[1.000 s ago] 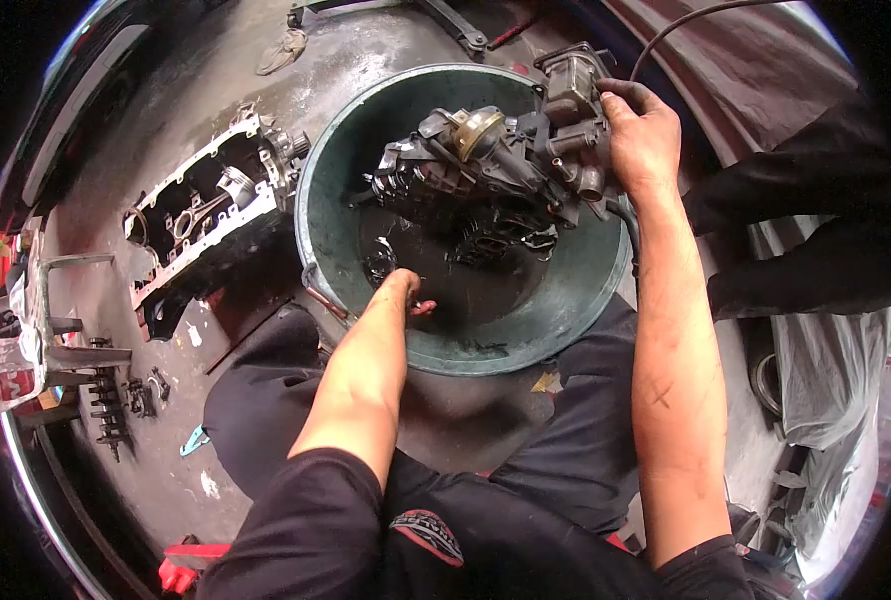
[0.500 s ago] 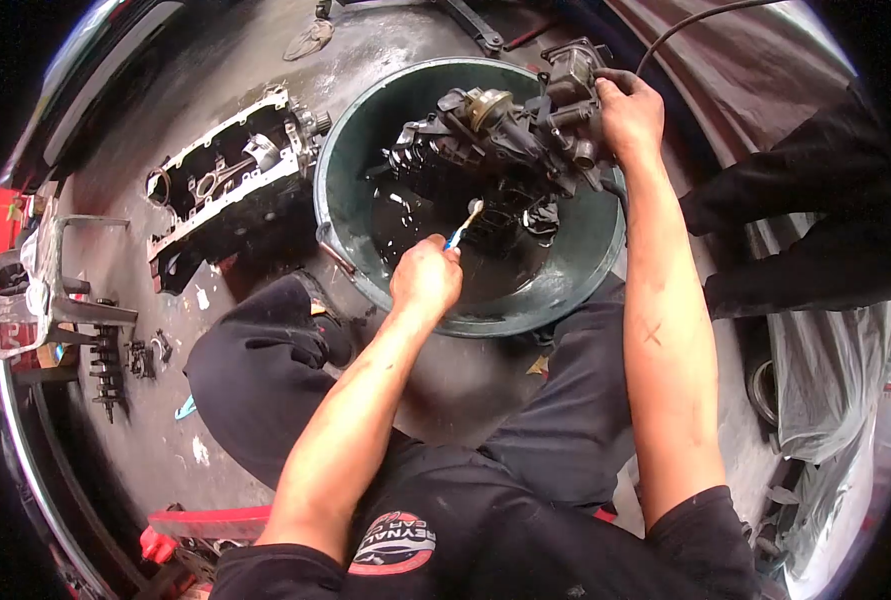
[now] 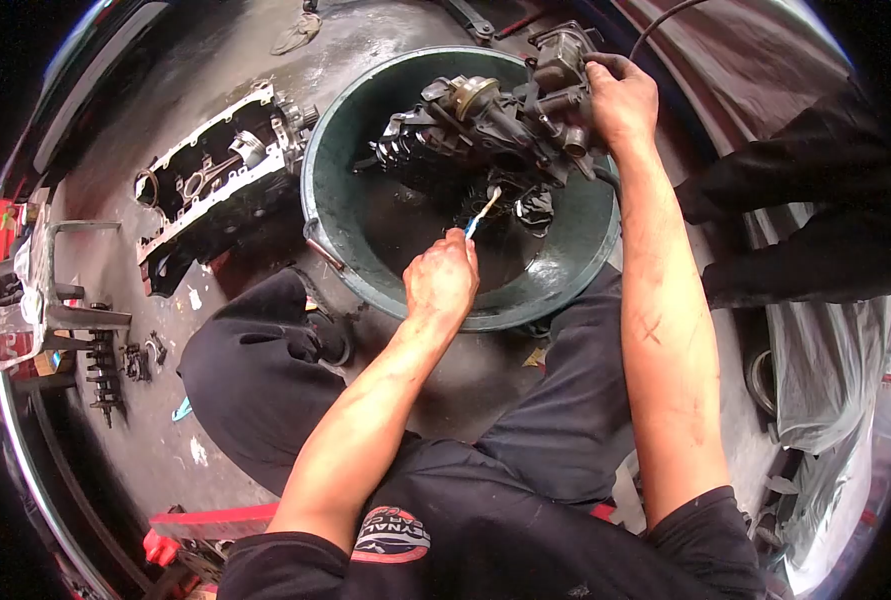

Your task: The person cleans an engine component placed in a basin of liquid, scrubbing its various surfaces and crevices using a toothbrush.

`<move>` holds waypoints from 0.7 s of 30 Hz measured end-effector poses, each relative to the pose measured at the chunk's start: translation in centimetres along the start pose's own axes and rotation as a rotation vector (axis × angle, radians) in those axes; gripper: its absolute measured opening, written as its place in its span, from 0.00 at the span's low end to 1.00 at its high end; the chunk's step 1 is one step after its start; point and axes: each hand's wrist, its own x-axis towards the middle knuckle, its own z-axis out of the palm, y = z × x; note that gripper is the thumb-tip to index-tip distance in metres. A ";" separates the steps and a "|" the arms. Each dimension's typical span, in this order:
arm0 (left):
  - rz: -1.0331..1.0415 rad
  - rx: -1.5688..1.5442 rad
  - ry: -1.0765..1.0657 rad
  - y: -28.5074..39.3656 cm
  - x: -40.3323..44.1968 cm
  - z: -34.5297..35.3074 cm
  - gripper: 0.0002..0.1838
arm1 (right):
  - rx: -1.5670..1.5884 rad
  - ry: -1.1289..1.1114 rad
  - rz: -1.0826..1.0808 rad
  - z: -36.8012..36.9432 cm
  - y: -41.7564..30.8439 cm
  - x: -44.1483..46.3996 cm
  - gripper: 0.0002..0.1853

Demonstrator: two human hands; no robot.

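My left hand (image 3: 441, 280) is closed around the handle of a blue and white toothbrush (image 3: 483, 212). The brush head points up and away, near the underside of a dark, greasy engine assembly (image 3: 505, 125); I cannot tell if they touch. At the assembly's upper right end, my right hand (image 3: 622, 105) grips a boxy metal housing and holds the part tilted over a green tub (image 3: 327, 215). Dark liquid (image 3: 420, 225) lies in the bottom of the tub. A brass-coloured round piece (image 3: 475, 97) sits on top of the assembly.
An engine block (image 3: 210, 185) with pistons inside lies on the floor to the left. Beyond a grey plastic chair (image 3: 85, 318) stands a crankshaft (image 3: 102, 365). Another person's dark-clad legs (image 3: 795, 220) are at the right, beside plastic sheeting (image 3: 825, 380).
My left hand and the toothbrush have moved a little right, and the brush head is closer to the assembly. The whole view has shifted slightly. My right hand keeps its grip.
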 end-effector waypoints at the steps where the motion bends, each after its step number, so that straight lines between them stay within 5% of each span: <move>1: -0.015 -0.010 -0.020 0.1 0.5 0.3 0.13 | -0.011 0.007 -0.007 0.0 -0.2 -0.2 0.14; 21: -0.133 -0.040 -0.170 2.3 2.2 -1.0 0.13 | 0.008 -0.029 -0.035 -0.2 0.0 -0.2 0.14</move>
